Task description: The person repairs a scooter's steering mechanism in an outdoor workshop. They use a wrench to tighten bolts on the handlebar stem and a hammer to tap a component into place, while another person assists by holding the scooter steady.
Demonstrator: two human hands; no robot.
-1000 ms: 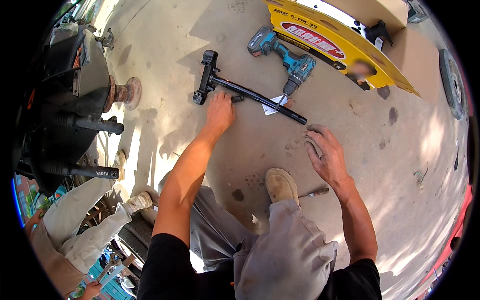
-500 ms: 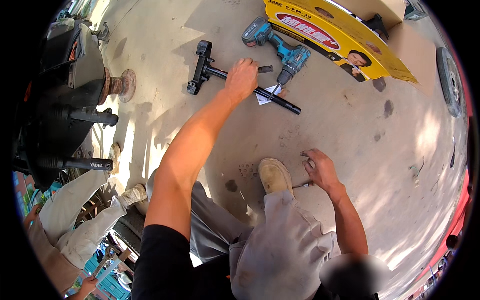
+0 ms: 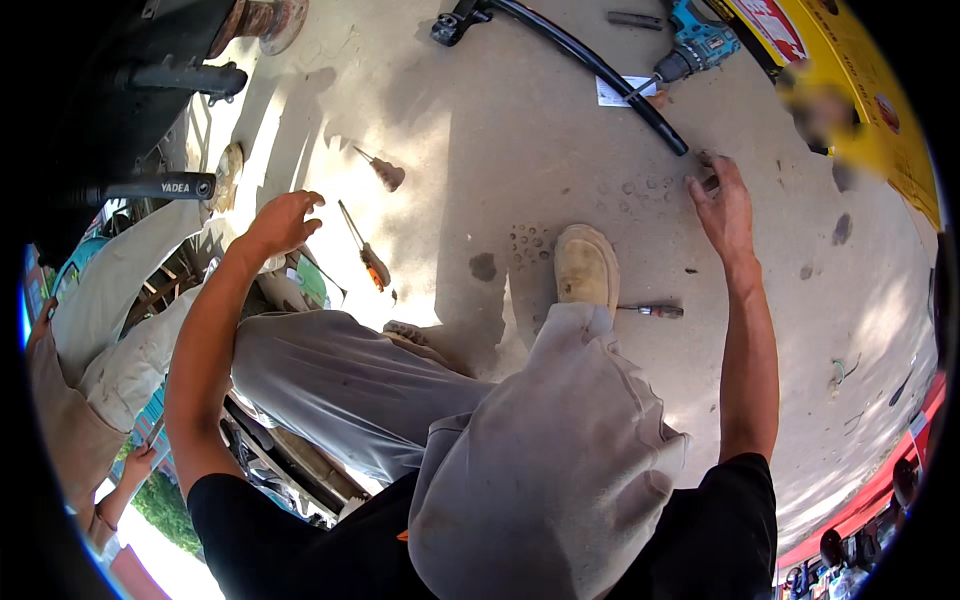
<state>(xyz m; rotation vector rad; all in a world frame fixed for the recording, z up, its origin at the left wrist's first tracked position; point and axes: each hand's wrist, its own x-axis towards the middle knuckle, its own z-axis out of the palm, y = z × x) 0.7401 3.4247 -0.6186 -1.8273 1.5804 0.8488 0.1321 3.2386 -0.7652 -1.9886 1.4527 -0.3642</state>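
My left hand point(image 3: 283, 222) hovers over the ground at the left with its fingers loosely bent and apart, and nothing shows in it. To its right lies a screwdriver with an orange handle point(image 3: 373, 272). My right hand point(image 3: 727, 212) is just below the lower end of a black metal tube point(image 3: 615, 82). Its fingers are curled but apart; dark marks show at the fingertips, and I see no held object. The tube bends in the fisheye view and joins a black clamp piece point(image 3: 455, 25), partly cut off at the top edge. A white paper point(image 3: 612, 92) lies under the tube.
A teal cordless drill point(image 3: 702, 45) rests beside a yellow box point(image 3: 880, 120). A short dark cylinder point(image 3: 635, 19) is nearby. Another screwdriver point(image 3: 660, 311) lies by my shoe point(image 3: 585, 265). Black fork legs point(image 3: 150, 187) jut in at left, above another person's trousers point(image 3: 120, 290).
My left hand has let go of the black tube and drawn back to the left. My right hand has moved forward, close to the tube's end. The whole view has shifted downward.
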